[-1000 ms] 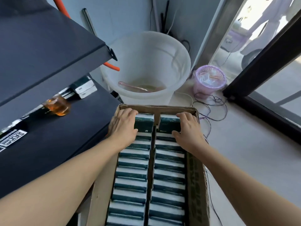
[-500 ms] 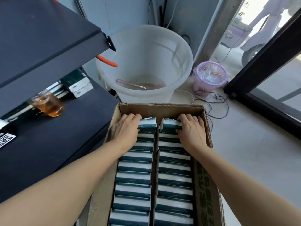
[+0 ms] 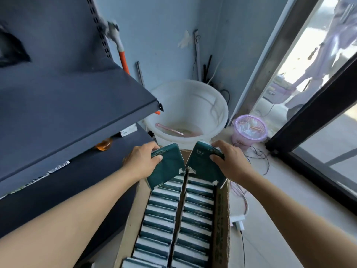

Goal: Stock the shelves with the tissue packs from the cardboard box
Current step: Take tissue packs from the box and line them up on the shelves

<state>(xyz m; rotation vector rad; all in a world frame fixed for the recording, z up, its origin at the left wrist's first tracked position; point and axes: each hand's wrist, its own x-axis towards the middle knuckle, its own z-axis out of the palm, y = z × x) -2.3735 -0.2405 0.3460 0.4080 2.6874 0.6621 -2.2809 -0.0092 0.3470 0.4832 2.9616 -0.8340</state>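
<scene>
An open cardboard box [image 3: 222,213] on the floor holds two rows of dark green tissue packs [image 3: 160,215] standing on edge. My left hand [image 3: 142,160] grips one green pack [image 3: 167,168] by its top edge, lifted above the far end of the left row. My right hand [image 3: 229,160] grips a second green pack [image 3: 202,165] the same way above the right row. Both packs hang tilted, their lower corners close together. The dark shelves [image 3: 63,113] stand to the left, upper shelf bare in its visible part.
A white bucket [image 3: 218,105] stands just beyond the box, a small purple basket [image 3: 249,130] to its right. Loose cords [image 3: 258,157] lie on the floor by the glass door. An amber jar [image 3: 104,145] and a white-edged pack [image 3: 128,130] sit on the lower shelf.
Both hands have closed on the farthest pack of each row and pulled them up out of the box. The view has tilted upward, showing more of the shelves.
</scene>
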